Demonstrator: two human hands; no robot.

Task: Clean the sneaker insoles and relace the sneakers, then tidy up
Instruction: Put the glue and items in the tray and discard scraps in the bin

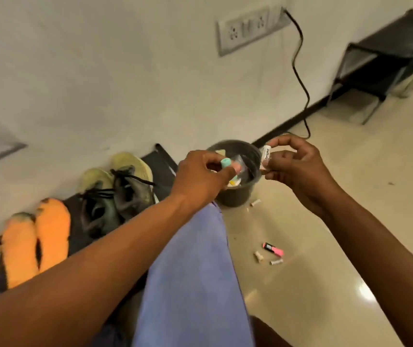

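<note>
My left hand (205,174) pinches a small teal cap or marker (225,162) over a dark round bin (238,194) that holds scraps. My right hand (298,169) pinches a small white tube with black lettering (266,156) just right of the bin's rim. Two grey-green sneakers with black laces (123,189) stand side by side against the wall on a dark mat (160,161). Left of them, two orange insoles (37,236) lie on the same mat.
A pink highlighter (273,249) and small white pieces (259,256) lie on the glossy floor at the right. A black cable (300,78) hangs from a wall socket (248,26). A dark metal rack (385,58) stands far right. My blue-trousered leg (190,271) fills the foreground.
</note>
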